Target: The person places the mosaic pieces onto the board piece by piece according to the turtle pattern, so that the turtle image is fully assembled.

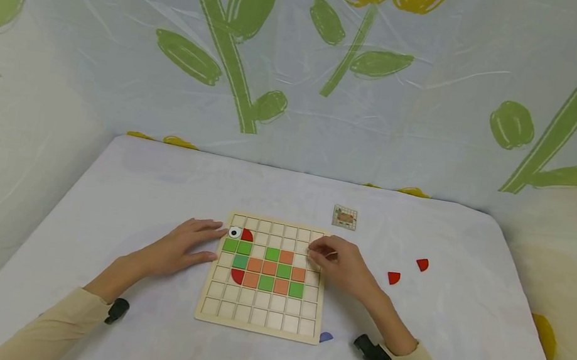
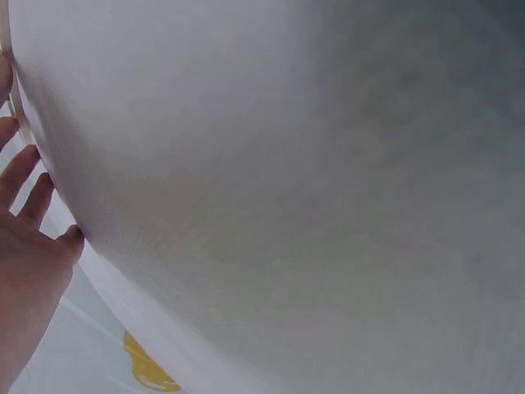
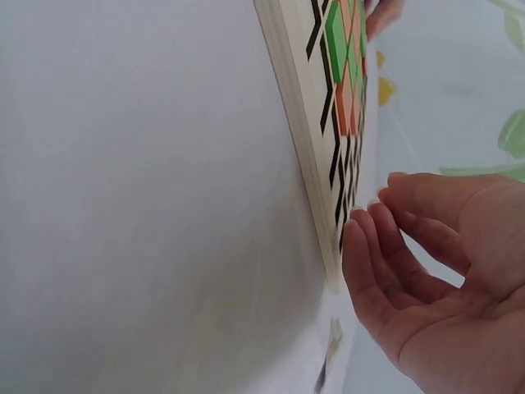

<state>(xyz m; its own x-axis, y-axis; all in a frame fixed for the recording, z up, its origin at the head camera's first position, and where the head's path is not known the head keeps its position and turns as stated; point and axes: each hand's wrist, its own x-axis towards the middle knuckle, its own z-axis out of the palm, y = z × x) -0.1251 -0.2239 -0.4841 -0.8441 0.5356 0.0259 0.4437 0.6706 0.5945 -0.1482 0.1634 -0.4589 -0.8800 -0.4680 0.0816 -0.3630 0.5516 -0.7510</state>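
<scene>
A wooden grid board [image 1: 256, 329] lies on the table, part filled with green and orange square tiles [image 1: 266, 283]. Near its upper left are a white eye tile [image 1: 235, 232] and a red quarter-round tile [image 1: 247, 235]; another red quarter-round tile [image 1: 237, 276] sits lower. My left hand [image 1: 184, 247], fingers spread, rests with its fingertips at the board's left edge. Over the right-hand columns, my right hand [image 1: 345, 265] has bent fingers with the thumb near the index fingertip. In the right wrist view, no piece shows at these fingertips [image 3: 394, 182]; a small one could be hidden.
Two loose red quarter-round pieces [image 1: 393, 278] [image 1: 422, 265] lie on the white-covered table [image 1: 162, 184], right of the board. A small pattern card [image 1: 344, 217] lies beyond it. A blue piece [image 1: 326, 337] is beside the board's near right corner.
</scene>
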